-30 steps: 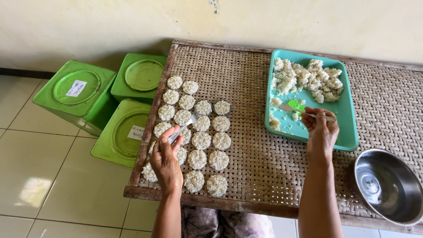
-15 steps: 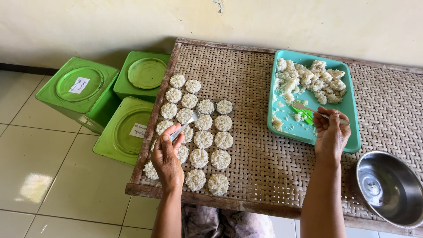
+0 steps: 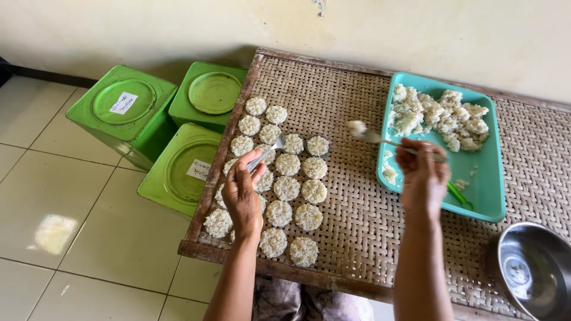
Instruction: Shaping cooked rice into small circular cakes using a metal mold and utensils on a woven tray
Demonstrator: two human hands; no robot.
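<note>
— Leftmost, what sits on the floor?

— Three green square tins [image 3: 128,113] with round lids stand on pale tiles, just beside the woven surface [image 3: 357,196].

— And on the mat itself?

— Rows of flat white rice patties [image 3: 288,164] cover its left part. Over them the left hand [image 3: 242,199] has its fingers closed around the handle of a small metal fork [image 3: 266,156], tines resting near the patties in the middle rows.

— Moving right?

— The right hand [image 3: 423,178] has its fingers wrapped around a spoon [image 3: 380,139] carrying a lump of cooked rice [image 3: 357,127], held in the air above bare mat, between the patties and the teal tray [image 3: 496,202]. The tray holds a heap of clumped rice [image 3: 437,113] and a green tool [image 3: 457,194] near its front edge. A steel bowl [image 3: 532,270] sits at the far right corner.

— How would that lump handle?

— Light, soft and sticky, by the look of it; likely to crumble or cling to skin. Best carried from beneath on the spoon's bowl, with the grip well back on the handle. The pressed patties look fragile too, better lifted flat from underneath than pinched at the rim.
</note>
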